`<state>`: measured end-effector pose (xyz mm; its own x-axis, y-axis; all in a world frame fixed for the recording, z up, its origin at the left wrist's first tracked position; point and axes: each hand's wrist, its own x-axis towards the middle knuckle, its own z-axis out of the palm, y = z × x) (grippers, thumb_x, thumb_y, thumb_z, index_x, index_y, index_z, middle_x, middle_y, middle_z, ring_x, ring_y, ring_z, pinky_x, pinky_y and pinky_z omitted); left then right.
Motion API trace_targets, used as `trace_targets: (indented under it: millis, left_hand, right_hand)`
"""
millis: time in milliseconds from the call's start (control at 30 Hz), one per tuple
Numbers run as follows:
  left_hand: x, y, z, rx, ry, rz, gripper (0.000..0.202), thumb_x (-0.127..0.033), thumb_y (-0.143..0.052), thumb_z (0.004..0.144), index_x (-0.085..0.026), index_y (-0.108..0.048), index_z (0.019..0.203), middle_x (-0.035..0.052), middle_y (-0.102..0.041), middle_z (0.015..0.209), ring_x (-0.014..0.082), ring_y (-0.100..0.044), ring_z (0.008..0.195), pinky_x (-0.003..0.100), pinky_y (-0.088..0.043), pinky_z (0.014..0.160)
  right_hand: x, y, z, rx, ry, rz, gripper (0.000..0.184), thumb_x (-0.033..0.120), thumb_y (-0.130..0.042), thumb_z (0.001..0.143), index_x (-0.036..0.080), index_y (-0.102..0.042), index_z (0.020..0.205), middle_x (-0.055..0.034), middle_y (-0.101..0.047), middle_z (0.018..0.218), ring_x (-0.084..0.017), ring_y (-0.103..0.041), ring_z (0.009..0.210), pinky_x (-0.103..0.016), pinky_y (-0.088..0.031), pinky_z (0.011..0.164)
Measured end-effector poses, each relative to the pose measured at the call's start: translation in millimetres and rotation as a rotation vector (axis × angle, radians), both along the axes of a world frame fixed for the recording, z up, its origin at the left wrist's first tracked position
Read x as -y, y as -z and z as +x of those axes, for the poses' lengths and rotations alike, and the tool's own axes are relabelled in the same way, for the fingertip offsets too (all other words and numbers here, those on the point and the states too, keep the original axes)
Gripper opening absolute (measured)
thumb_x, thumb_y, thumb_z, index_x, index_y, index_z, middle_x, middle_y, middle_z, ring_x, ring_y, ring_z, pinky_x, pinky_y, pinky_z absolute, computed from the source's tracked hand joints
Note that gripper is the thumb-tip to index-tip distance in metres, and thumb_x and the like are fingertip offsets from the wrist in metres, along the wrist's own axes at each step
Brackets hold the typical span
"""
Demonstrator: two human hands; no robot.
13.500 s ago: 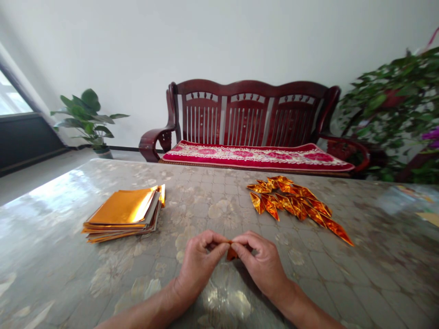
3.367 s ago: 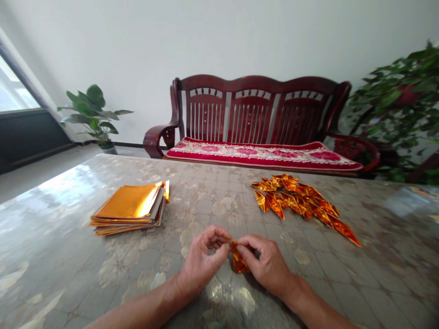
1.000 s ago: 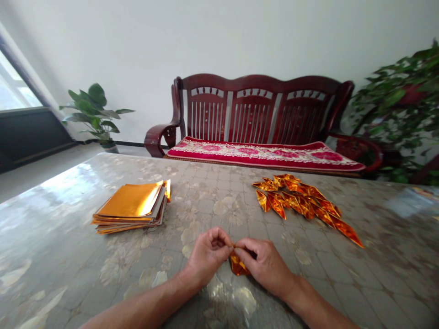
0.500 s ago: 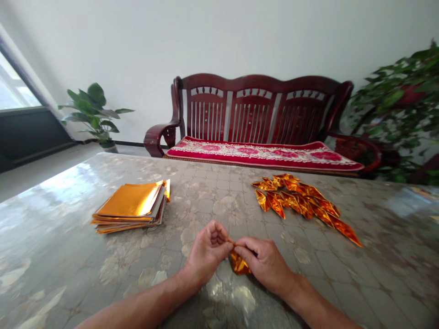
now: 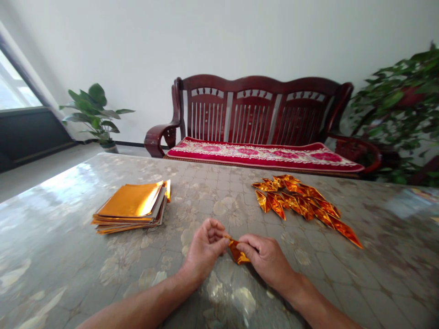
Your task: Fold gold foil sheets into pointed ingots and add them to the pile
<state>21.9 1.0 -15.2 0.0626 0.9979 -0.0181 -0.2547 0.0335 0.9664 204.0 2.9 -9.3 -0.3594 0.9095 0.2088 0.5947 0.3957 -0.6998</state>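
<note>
Left hand (image 5: pixel 206 246) and right hand (image 5: pixel 265 260) closed in a pinch on a folded gold-foil paper piece (image 5: pixel 236 252), low over the table (image 5: pixel 206 201), near centre. Likely light, thin, slippery, easily creased: take it by the folded edges. Far left, foil sheet stack (image 5: pixel 130 203); far right, folded foil pieces (image 5: pixel 295 203).

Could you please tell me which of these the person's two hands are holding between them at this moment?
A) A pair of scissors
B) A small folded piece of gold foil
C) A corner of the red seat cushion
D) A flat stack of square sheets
B: the left hand and right hand pinch the small folded piece of gold foil between them, while the stack of square sheets lies apart from both hands.
</note>
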Motion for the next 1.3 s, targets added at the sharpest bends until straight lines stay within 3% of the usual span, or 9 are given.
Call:
trace_targets:
  millis: [133, 233, 367, 567, 733, 933, 1100, 1300]
  left_hand:
    - [1, 0.7, -1, -0.056, -0.019, 0.062, 0.028, -0.019, -0.073, 0.07, -0.018, -0.051, 0.087, -0.0023, -0.064, 0.071, 0.0101, -0.058, 0.06, 0.019, -0.047, 0.055]
    - [0, 2.4, -6, -0.171, -0.064, 0.194, 0.018, -0.018, -0.068, 0.076, -0.018, -0.053, 0.087, -0.0002, -0.066, 0.077, 0.0124, -0.063, 0.069, 0.022, -0.05, 0.065]
    - [0, 1.8, -17, -0.461, -0.084, 0.381, 0.002, -0.016, -0.061, 0.084, -0.018, -0.061, 0.084, 0.0, -0.065, 0.078, 0.0131, -0.062, 0.071, 0.023, -0.048, 0.068]
    - [3, -5.7, -26, -0.704, 0.019, 0.626, 0.017, -0.011, -0.053, 0.089, -0.02, -0.066, 0.083, 0.001, -0.065, 0.08, 0.0145, -0.062, 0.078, 0.024, -0.046, 0.073]
    - [4, -5.6, -26, -0.74, 0.108, 0.624, 0.024, -0.009, -0.05, 0.09, -0.022, -0.069, 0.09, 0.0025, -0.066, 0.087, 0.0147, -0.064, 0.084, 0.023, -0.048, 0.077]
    - [1, -4.5, -27, -0.735, 0.063, 0.584, 0.022, -0.008, -0.052, 0.089, -0.022, -0.068, 0.086, 0.0013, -0.065, 0.083, 0.015, -0.063, 0.081, 0.023, -0.046, 0.076]
    - [-1, -2.1, -26, -0.749, 0.026, 0.531, 0.018, -0.006, -0.054, 0.084, -0.02, -0.065, 0.081, -0.0003, -0.063, 0.08, 0.0142, -0.06, 0.076, 0.022, -0.043, 0.07]
    - [0, -2.4, -24, -0.766, 0.05, 0.579, 0.021, -0.005, -0.051, 0.086, -0.021, -0.065, 0.082, 0.0003, -0.064, 0.082, 0.0148, -0.061, 0.08, 0.023, -0.045, 0.074]
  right_hand:
    - [2, -2.5, 0, 0.012, -0.006, 0.049, 0.019, 0.028, -0.056, 0.093, 0.023, -0.07, 0.082, 0.0032, -0.071, 0.072, -0.013, -0.066, 0.067, -0.02, -0.042, 0.061]
    - [3, -1.9, 2, 0.005, -0.001, 0.134, 0.011, 0.024, -0.06, 0.091, 0.025, -0.069, 0.095, 0.002, -0.074, 0.085, -0.015, -0.068, 0.077, -0.022, -0.046, 0.069]
    - [3, 3.0, 9, 0.019, 0.039, 0.284, 0.023, 0.02, -0.062, 0.089, 0.023, -0.063, 0.112, -0.0003, -0.072, 0.086, -0.016, -0.068, 0.077, -0.025, -0.049, 0.073]
    - [2, 4.5, 15, 0.07, -0.118, 0.437, 0.014, 0.019, -0.055, 0.095, 0.022, -0.064, 0.106, -0.0027, -0.069, 0.086, -0.016, -0.066, 0.079, -0.026, -0.051, 0.073]
    - [1, 0.1, 15, 0.056, -0.158, 0.46, 0.022, 0.016, -0.051, 0.097, 0.023, -0.064, 0.113, -0.0055, -0.068, 0.098, -0.015, -0.065, 0.087, -0.026, -0.053, 0.077]
    - [1, 0.6, 17, 0.066, -0.178, 0.534, 0.032, 0.01, -0.05, 0.095, 0.025, -0.063, 0.12, -0.0073, -0.066, 0.109, -0.015, -0.065, 0.093, -0.025, -0.054, 0.078]
    - [1, 0.6, 16, 0.062, -0.186, 0.523, 0.027, 0.011, -0.05, 0.095, 0.024, -0.065, 0.114, -0.0072, -0.067, 0.108, -0.015, -0.065, 0.092, -0.025, -0.053, 0.079]
    - [2, -3.4, 12, -0.01, -0.191, 0.447, 0.019, 0.013, -0.051, 0.096, 0.023, -0.065, 0.103, -0.006, -0.067, 0.1, -0.015, -0.065, 0.09, -0.026, -0.053, 0.079]
